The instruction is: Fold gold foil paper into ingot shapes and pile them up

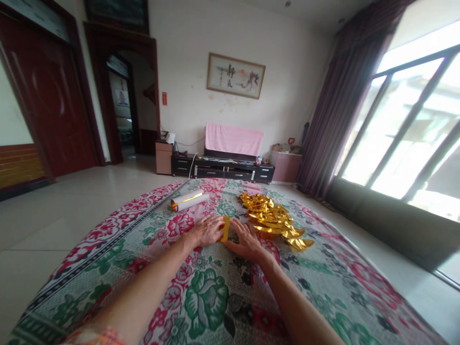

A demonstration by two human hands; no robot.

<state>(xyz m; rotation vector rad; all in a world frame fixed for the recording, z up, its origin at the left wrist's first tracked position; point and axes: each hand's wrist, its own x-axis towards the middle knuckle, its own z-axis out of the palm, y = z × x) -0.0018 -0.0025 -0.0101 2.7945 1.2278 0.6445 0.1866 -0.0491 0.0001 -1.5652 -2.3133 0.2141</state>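
Part of the yellow paper (pixel 226 231) is hidden by the left hand (pixel 208 231); the window (pixel 398 120) and tablecloth (pixel 206 294) are cut off by frame edges.

I count two hands (pixel 208 231) (pixel 246 241), one gold paper (pixel 226 230) between them, at least one roll (pixel 187 201) leftward, one foil heap (pixel 273 218) rightward, one tablecloth (pixel 206 297) beneath.

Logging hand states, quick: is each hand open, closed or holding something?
Left hand: fingers curled at the gold paper; whether gripping it cannot be told.
Right hand: open, fingers extended beside the paper.
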